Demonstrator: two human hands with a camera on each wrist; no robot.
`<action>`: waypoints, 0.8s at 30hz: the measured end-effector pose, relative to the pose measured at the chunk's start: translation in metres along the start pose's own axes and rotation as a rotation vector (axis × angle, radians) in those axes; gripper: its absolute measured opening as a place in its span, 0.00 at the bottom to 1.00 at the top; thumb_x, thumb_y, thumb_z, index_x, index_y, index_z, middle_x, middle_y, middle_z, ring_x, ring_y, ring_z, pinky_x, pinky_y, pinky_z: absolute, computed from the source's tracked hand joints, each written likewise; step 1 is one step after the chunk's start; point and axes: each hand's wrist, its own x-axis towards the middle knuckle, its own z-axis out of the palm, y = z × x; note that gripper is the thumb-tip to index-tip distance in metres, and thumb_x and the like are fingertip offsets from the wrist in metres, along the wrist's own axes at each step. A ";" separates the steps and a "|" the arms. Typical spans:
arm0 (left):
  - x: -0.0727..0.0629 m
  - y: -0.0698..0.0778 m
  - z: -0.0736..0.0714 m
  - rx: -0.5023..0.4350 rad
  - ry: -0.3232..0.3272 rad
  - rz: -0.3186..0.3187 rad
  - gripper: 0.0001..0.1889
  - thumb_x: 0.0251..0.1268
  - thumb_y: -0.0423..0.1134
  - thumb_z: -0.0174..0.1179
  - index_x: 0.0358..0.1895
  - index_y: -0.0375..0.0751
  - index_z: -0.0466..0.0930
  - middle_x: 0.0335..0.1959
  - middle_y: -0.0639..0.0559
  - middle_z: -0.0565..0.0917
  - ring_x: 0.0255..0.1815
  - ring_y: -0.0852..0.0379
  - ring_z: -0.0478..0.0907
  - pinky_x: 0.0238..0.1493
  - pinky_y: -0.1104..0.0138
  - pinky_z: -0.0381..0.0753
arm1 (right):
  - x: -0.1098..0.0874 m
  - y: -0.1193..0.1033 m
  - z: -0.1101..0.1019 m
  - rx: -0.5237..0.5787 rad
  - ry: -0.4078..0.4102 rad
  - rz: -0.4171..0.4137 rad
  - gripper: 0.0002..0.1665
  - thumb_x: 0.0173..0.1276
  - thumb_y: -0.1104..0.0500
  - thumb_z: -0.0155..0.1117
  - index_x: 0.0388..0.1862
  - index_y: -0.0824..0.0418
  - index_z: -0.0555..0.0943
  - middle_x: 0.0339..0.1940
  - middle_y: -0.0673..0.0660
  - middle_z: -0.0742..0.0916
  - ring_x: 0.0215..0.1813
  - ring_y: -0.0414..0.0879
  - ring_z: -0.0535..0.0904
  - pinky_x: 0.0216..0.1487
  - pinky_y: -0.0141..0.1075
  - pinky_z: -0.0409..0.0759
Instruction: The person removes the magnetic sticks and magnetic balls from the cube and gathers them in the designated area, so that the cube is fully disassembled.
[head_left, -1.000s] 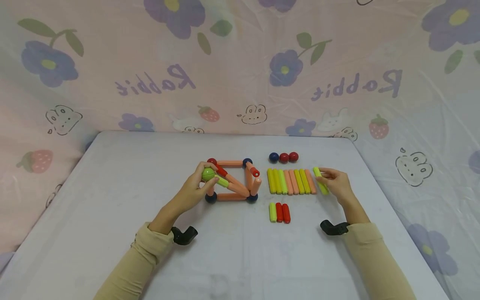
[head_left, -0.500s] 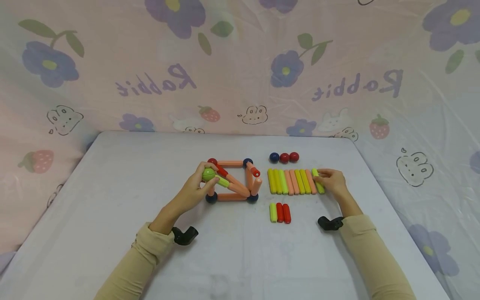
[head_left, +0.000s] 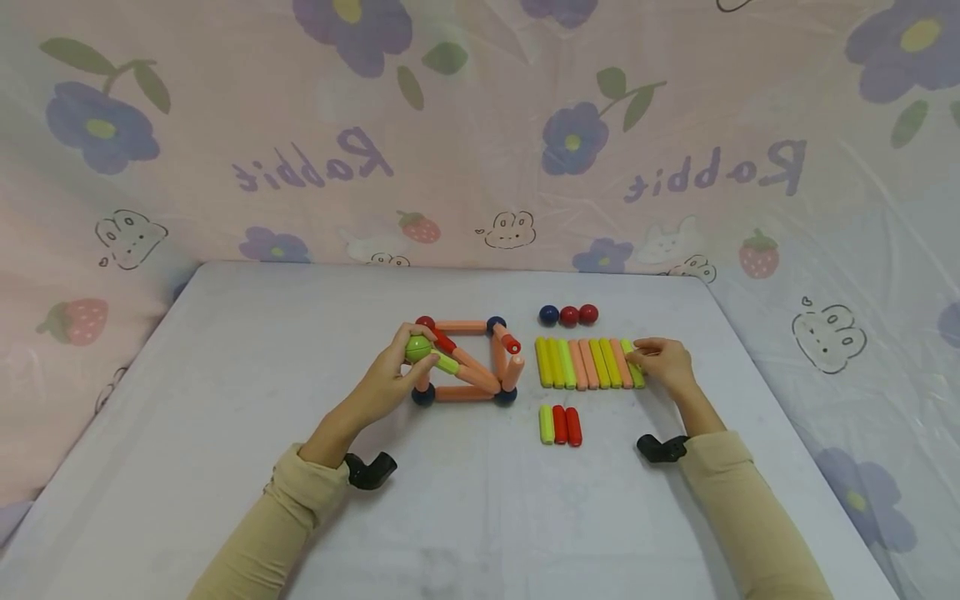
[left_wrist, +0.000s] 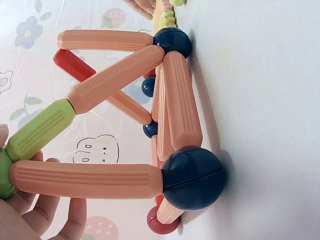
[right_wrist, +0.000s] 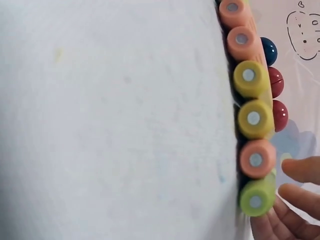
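My left hand (head_left: 382, 387) grips a green ball (head_left: 417, 349) at the raised corner of a frame of magnetic sticks and balls. A short green stick (left_wrist: 42, 127) and a peach stick (left_wrist: 90, 180) run from that ball. The peach one ends at a navy ball (left_wrist: 194, 178) low by the table. My right hand (head_left: 667, 367) is at the right end of a row of magnetic sticks. Its fingers (right_wrist: 302, 197) lie extended beside the last one, a green stick (right_wrist: 257, 198), with fingertips right at its side. That stick lies against a peach stick (right_wrist: 258, 159).
Behind the row sit a navy ball (head_left: 549, 315) and two red balls (head_left: 579, 314). In front lie a short green stick (head_left: 547, 425) and two short red sticks (head_left: 567, 426). A white-covered table (head_left: 465, 517) carries everything, with a printed curtain (head_left: 450, 167) behind.
My right hand has brought the green stick leftward from beside the row until it lies against the last peach stick. My left hand stays on the green ball, and the frame has not moved.
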 end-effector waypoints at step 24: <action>0.000 0.000 0.001 -0.018 0.004 -0.007 0.15 0.74 0.36 0.50 0.57 0.34 0.62 0.38 0.40 0.77 0.37 0.45 0.74 0.38 0.72 0.73 | -0.056 -0.047 0.045 -0.002 -0.014 -0.356 0.15 0.65 0.63 0.65 0.48 0.70 0.81 0.44 0.68 0.87 0.46 0.58 0.84 0.46 0.40 0.86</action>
